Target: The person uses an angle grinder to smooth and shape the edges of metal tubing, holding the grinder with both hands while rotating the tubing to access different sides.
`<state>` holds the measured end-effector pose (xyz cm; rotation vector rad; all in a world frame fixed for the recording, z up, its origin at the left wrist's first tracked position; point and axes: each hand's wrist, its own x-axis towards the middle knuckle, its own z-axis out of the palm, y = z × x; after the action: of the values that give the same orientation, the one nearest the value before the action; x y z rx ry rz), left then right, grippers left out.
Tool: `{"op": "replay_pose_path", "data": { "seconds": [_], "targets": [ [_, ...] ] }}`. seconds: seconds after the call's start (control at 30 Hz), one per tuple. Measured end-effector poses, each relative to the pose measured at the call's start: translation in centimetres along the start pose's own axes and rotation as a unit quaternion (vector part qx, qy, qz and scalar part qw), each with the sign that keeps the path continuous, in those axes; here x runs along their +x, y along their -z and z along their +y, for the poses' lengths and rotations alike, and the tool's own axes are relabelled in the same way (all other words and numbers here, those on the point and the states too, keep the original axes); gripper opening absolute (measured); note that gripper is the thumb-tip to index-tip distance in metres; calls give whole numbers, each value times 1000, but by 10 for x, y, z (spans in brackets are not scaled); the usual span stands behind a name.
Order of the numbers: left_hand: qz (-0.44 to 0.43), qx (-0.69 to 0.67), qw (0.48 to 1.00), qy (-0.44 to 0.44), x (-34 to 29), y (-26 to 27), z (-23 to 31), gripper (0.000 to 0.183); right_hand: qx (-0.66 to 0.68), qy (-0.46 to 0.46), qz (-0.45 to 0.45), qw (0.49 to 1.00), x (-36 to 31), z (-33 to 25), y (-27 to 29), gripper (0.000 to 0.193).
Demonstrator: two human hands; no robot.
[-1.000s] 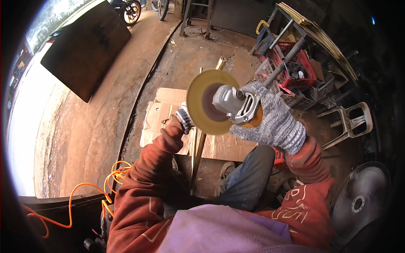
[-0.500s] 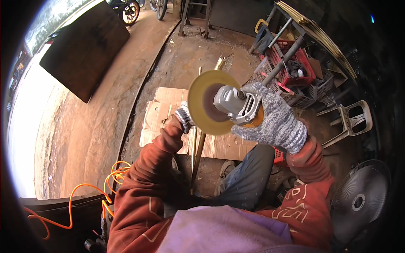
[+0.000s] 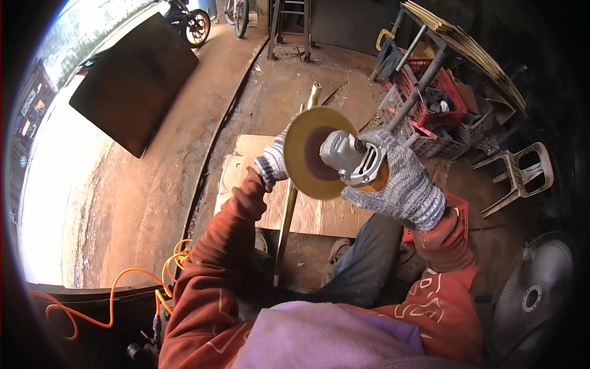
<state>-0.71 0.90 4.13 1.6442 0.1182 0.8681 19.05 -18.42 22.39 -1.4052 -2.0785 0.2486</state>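
Note:
My right hand (image 3: pixel 402 178), in a grey-and-white knit glove, is closed around the body of an angle grinder (image 3: pixel 344 157) with a silver head and an orange-yellow housing. The grinder's large yellowish-brown disc (image 3: pixel 301 141) faces up toward me and hides part of what lies beneath. Left of the disc, my gloved left hand (image 3: pixel 274 158) grips a long, shiny brass-coloured tube (image 3: pixel 287 212); the disc covers most of its fingers. The tube slants from between my legs to beyond the disc, where its far end shows. Under it lies flattened cardboard (image 3: pixel 335 218) on the floor.
At right stand red and grey crates (image 3: pixel 452 101), a rack with long brass-coloured strips (image 3: pixel 467 43), a pale plastic stool (image 3: pixel 522 175) and a fan (image 3: pixel 534 295). An orange hose (image 3: pixel 112 295) curls at lower left. A dark panel (image 3: pixel 135 86) and motorbike (image 3: pixel 195 27) are farther off.
The tube has shifted and now shows a brighter, wider face, while the thinner rod beside it is mostly hidden. The whole view has moved slightly; grinder and both hands keep nearly the same arrangement.

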Motion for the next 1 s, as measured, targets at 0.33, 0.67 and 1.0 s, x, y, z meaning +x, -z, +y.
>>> {"op": "replay_pose_path", "data": {
  "seconds": [0.33,0.67,1.0],
  "targets": [
    [13,242,960,138,61,15,64,40,64,-92,57,992,-31,45,-16,83],
    [10,212,972,97,40,1,74,42,81,-106,96,986,-31,60,-41,84],
    [-59,367,925,74,21,37,28,34,99,-90,106,985,-16,49,-51,78]
  ]
}}
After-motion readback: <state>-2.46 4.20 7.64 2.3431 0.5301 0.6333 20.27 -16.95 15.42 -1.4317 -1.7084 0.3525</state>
